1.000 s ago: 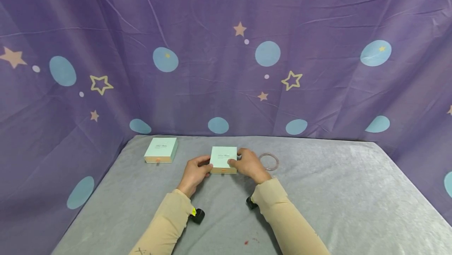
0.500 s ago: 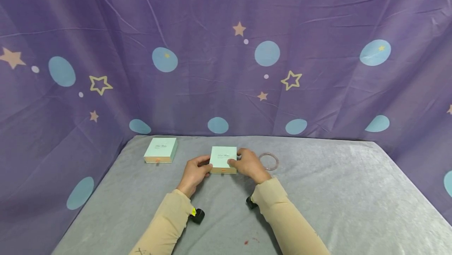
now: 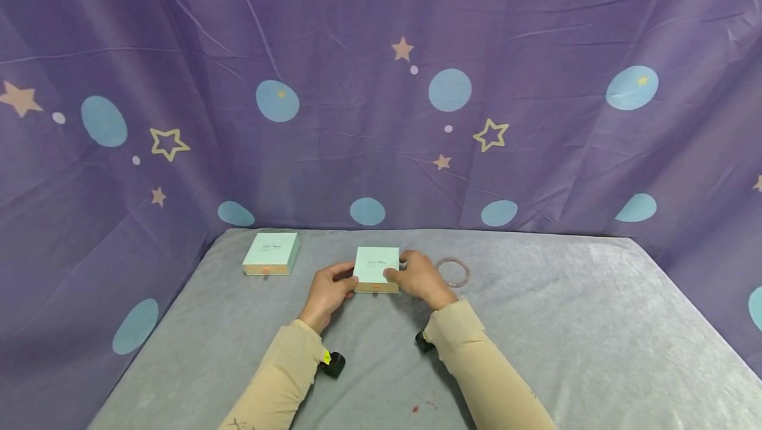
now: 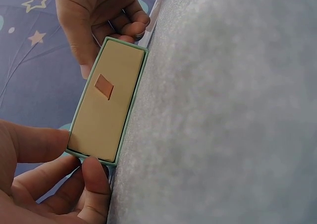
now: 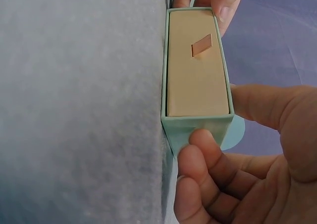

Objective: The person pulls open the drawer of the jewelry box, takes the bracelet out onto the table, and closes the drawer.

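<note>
Unmoved since half a second ago: mint box [image 3: 377, 266] on the grey counter [image 3: 559, 331], clamped at opposite ends by fingers of left hand [image 3: 326, 292] and right hand [image 3: 421, 278]. Beside right hand, pinkish ring [image 3: 467, 274]; farther left, second box [image 3: 271, 249].

Mint-green box [image 3: 372, 267], tan drawer [image 4: 110, 122] pushed in, flat on grey cloth [image 3: 536, 324].

Looked like smooth, matt card on the middle box [image 3: 376, 270] and its twin [image 3: 270, 253] at nine o'clock; gleamed on the ring [image 3: 467, 273] at three; showed matt, napped cloth on the table [image 3: 571, 311], creased curtain fabric [image 3: 369, 165] at twelve.
</note>
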`<act>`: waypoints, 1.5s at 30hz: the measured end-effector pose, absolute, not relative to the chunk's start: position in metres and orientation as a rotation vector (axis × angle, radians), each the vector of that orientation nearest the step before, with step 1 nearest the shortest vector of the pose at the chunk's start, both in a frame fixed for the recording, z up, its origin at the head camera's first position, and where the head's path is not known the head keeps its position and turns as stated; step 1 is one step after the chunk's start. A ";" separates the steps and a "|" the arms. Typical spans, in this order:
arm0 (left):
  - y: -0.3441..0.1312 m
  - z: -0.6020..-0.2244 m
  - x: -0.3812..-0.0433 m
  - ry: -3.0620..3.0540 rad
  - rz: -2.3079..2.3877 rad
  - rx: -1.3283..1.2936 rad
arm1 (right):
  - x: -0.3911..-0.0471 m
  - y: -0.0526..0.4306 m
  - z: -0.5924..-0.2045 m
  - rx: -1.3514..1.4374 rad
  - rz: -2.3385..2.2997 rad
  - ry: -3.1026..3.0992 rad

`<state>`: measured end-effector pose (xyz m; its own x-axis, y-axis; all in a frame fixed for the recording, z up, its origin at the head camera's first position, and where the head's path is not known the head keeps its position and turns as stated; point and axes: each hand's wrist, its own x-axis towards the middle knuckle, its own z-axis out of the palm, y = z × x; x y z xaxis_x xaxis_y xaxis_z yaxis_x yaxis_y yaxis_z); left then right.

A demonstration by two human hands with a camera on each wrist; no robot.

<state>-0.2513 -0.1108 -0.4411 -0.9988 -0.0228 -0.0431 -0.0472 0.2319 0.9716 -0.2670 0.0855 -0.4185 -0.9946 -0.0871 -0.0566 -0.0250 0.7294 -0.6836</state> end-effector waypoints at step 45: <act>-0.178 -0.405 -0.261 2.557 1.767 -0.082 | -0.268 0.058 -0.402 -0.285 -1.058 3.089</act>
<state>-0.2612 -0.1784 -0.4050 -0.9981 -0.0253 -0.0562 -0.0615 0.3529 0.9336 -0.2679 0.0584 -0.4020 -0.9757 -0.1192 0.1840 -0.2070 0.7775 -0.5939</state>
